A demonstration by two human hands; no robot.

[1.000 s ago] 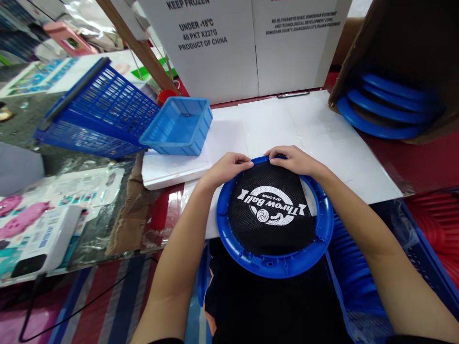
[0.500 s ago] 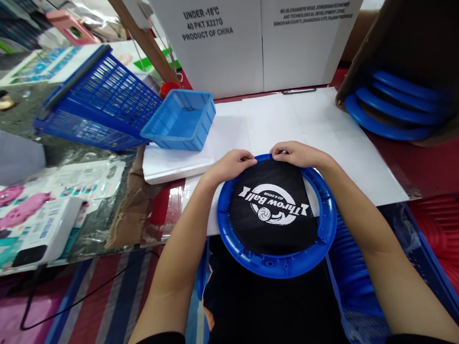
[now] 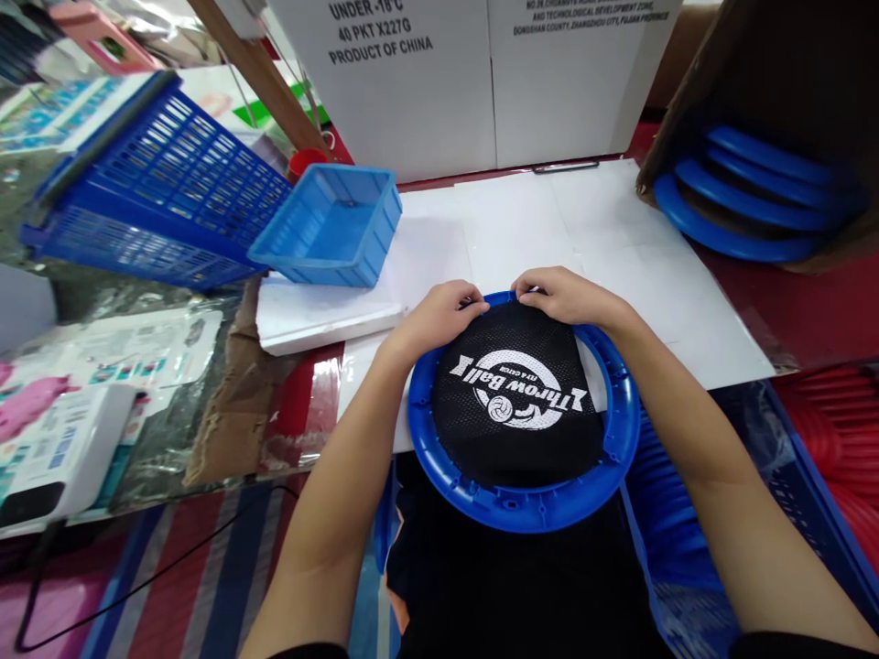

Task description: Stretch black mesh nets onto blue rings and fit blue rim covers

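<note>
A blue plastic ring (image 3: pixel 528 508) lies at the near edge of a white board (image 3: pixel 618 247), partly over my lap. Across it stretches a black mesh cloth (image 3: pixel 522 430) printed with a white "Throw Ball" logo. My left hand (image 3: pixel 439 316) pinches the cloth's far edge at the ring's far rim, fingers curled. My right hand (image 3: pixel 567 295) grips the same far edge a little to the right, fingers also closed. The two hands sit close together, nearly touching.
A small light-blue tray (image 3: pixel 330 224) and a dark-blue basket (image 3: pixel 157 197) stand at the left. White cartons (image 3: pixel 481 73) rise at the back. A brown box with several blue rings (image 3: pixel 742 192) is at the right. More blue rings (image 3: pixel 673 549) and red rings (image 3: pixel 838 430) fill bins near my lap.
Both hands stay pinched on the cloth's far edge, with only small finger shifts. The view has drifted slightly, so everything sits a little further left.
</note>
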